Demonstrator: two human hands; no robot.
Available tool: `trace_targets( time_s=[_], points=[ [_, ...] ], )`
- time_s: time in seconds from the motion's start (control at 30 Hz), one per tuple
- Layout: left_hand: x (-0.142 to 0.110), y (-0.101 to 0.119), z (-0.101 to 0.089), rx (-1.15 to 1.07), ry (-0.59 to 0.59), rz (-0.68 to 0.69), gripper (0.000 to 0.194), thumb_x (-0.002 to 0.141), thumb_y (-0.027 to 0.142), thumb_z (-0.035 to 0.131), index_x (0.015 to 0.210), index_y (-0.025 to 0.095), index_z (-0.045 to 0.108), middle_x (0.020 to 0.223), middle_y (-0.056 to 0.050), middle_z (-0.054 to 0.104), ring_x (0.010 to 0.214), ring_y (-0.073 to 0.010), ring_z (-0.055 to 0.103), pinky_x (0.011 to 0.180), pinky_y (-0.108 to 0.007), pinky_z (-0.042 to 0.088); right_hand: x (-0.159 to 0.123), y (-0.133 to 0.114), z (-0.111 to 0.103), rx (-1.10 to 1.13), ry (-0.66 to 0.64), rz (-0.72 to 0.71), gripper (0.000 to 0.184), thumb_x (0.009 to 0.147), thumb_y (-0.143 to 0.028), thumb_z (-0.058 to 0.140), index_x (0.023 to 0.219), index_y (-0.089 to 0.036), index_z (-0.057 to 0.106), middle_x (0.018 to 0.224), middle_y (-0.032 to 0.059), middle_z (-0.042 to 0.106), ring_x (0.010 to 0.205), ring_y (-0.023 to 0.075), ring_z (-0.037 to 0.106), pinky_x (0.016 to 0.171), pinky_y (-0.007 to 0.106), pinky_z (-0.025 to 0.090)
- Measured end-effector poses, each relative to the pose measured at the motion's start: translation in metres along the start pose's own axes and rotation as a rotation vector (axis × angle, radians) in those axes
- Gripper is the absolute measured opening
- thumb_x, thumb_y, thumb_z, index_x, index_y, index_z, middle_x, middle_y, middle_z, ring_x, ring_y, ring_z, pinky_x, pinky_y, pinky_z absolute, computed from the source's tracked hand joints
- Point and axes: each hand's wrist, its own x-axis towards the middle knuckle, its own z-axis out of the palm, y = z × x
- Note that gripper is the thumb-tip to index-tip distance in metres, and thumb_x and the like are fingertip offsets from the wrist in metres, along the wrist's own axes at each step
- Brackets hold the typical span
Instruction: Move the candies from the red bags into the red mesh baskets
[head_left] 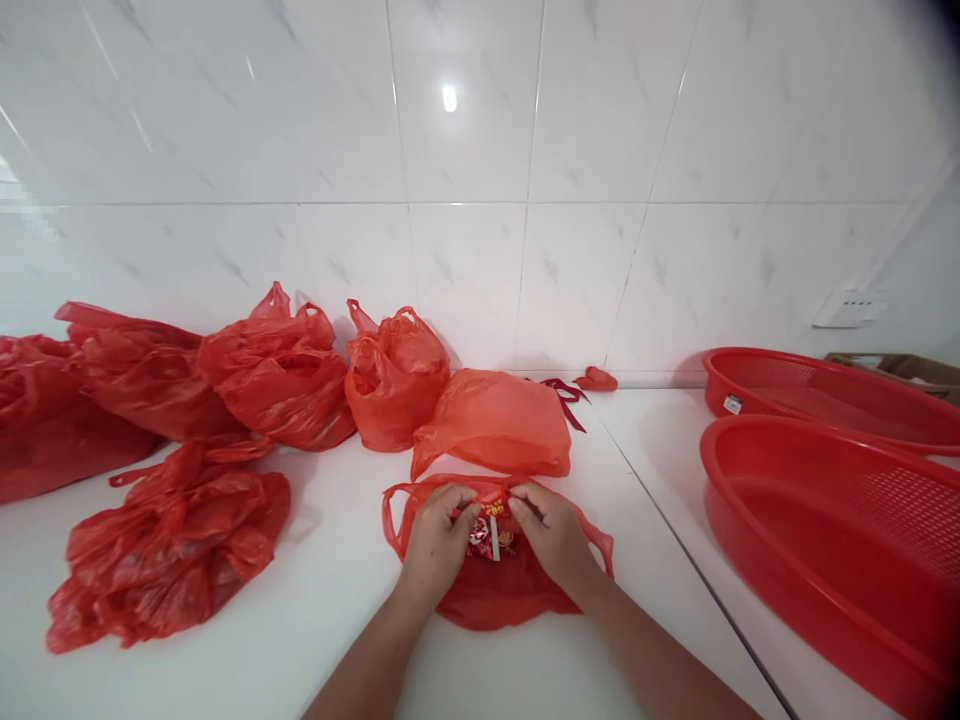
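Note:
A small red plastic bag (491, 595) lies on the white counter in front of me, its mouth pulled apart. Inside show small wrapped sweets (491, 537) in red, yellow and silver. My left hand (437, 543) pinches the left side of the bag's rim, fingers curled closed. My right hand (551, 535) pinches the right side of the rim the same way. Both handles of the bag stick out at the sides.
Several filled red plastic bags (277, 370) lie along the tiled wall at left, one flat bag (495, 420) just behind my hands. Two red mesh baskets (832, 540) stand at right. A wall socket (847, 308) and red scraps (596, 379) are at the back.

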Motion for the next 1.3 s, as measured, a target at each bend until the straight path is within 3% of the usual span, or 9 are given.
trace_targets(
  time_s=[0.13, 0.33, 0.53, 0.67, 0.87, 1.0, 1.17, 1.3],
  points=[
    [0.0, 0.004, -0.001, -0.053, -0.061, -0.037, 0.021, 0.086, 0.028, 0.045, 0.069, 0.022, 0.055, 0.068, 0.001, 0.056, 0.064, -0.0156, 0.053, 0.06, -0.027, 0.043, 0.001, 0.001, -0.003, 0.014, 0.0, 0.008, 0.022, 0.089, -0.03, 0.041, 0.069, -0.022, 0.046, 0.063, -0.0025, 0.047, 0.059, 0.0145, 0.044, 0.056, 0.025, 0.036],
    [-0.003, 0.01, -0.002, -0.073, -0.182, 0.017, 0.023, 0.086, 0.025, 0.046, 0.067, 0.02, 0.057, 0.067, 0.001, 0.057, 0.065, -0.0139, 0.052, 0.062, -0.025, 0.043, 0.001, -0.001, -0.005, 0.0, 0.016, 0.031, 0.021, 0.087, -0.026, 0.04, 0.067, -0.022, 0.04, 0.061, -0.004, 0.044, 0.057, 0.0129, 0.041, 0.054, 0.023, 0.034],
    [-0.003, 0.014, -0.001, -0.148, -0.129, -0.027, 0.022, 0.083, 0.031, 0.055, 0.1, 0.022, 0.065, 0.093, -0.002, 0.068, 0.088, -0.0184, 0.061, 0.08, -0.03, 0.048, 0.0, -0.002, -0.004, -0.046, -0.033, 0.027, 0.02, 0.086, -0.024, 0.042, 0.066, -0.022, 0.04, 0.06, -0.0039, 0.045, 0.056, 0.0125, 0.042, 0.054, 0.024, 0.034],
    [-0.003, 0.014, 0.004, -0.227, -0.248, -0.091, 0.018, 0.085, 0.03, 0.05, 0.085, 0.021, 0.066, 0.08, -0.002, 0.067, 0.077, -0.0167, 0.061, 0.073, -0.028, 0.05, -0.001, -0.002, -0.003, -0.032, -0.045, -0.013, 0.023, 0.09, -0.029, 0.038, 0.069, -0.022, 0.041, 0.062, -0.0035, 0.046, 0.057, 0.0129, 0.043, 0.055, 0.024, 0.035],
    [-0.003, 0.008, 0.006, -0.265, -0.156, -0.172, 0.015, 0.084, 0.031, 0.053, 0.085, 0.02, 0.064, 0.077, 0.001, 0.066, 0.069, -0.0133, 0.059, 0.064, -0.024, 0.048, -0.001, 0.0, 0.0, 0.041, -0.06, -0.003, 0.022, 0.091, -0.033, 0.041, 0.072, -0.022, 0.047, 0.064, -0.0033, 0.049, 0.06, 0.0133, 0.046, 0.057, 0.025, 0.038],
    [-0.002, 0.007, 0.004, -0.303, -0.181, -0.19, 0.016, 0.083, 0.032, 0.054, 0.088, 0.02, 0.065, 0.079, 0.0, 0.068, 0.07, -0.0137, 0.061, 0.064, -0.025, 0.05, -0.001, -0.002, 0.001, 0.064, -0.075, 0.026, 0.019, 0.087, -0.027, 0.045, 0.069, -0.022, 0.043, 0.063, -0.0039, 0.047, 0.059, 0.0132, 0.046, 0.057, 0.025, 0.038],
    [-0.002, 0.01, 0.002, -0.272, -0.087, -0.15, 0.021, 0.081, 0.031, 0.058, 0.098, 0.022, 0.065, 0.097, -0.002, 0.07, 0.092, -0.0172, 0.063, 0.08, -0.027, 0.05, -0.001, -0.002, 0.003, -0.041, -0.072, -0.013, 0.022, 0.085, -0.022, 0.045, 0.064, -0.022, 0.04, 0.06, -0.0042, 0.045, 0.056, 0.0125, 0.043, 0.054, 0.025, 0.035],
    [-0.001, 0.01, 0.003, -0.232, -0.103, -0.181, 0.014, 0.081, 0.03, 0.056, 0.084, 0.021, 0.065, 0.084, 0.0, 0.069, 0.08, -0.0164, 0.063, 0.072, -0.027, 0.051, -0.003, 0.002, 0.005, -0.076, -0.09, -0.05, 0.017, 0.087, -0.02, 0.044, 0.07, -0.021, 0.047, 0.064, -0.0033, 0.052, 0.06, 0.0128, 0.048, 0.057, 0.025, 0.037]
  ],
)
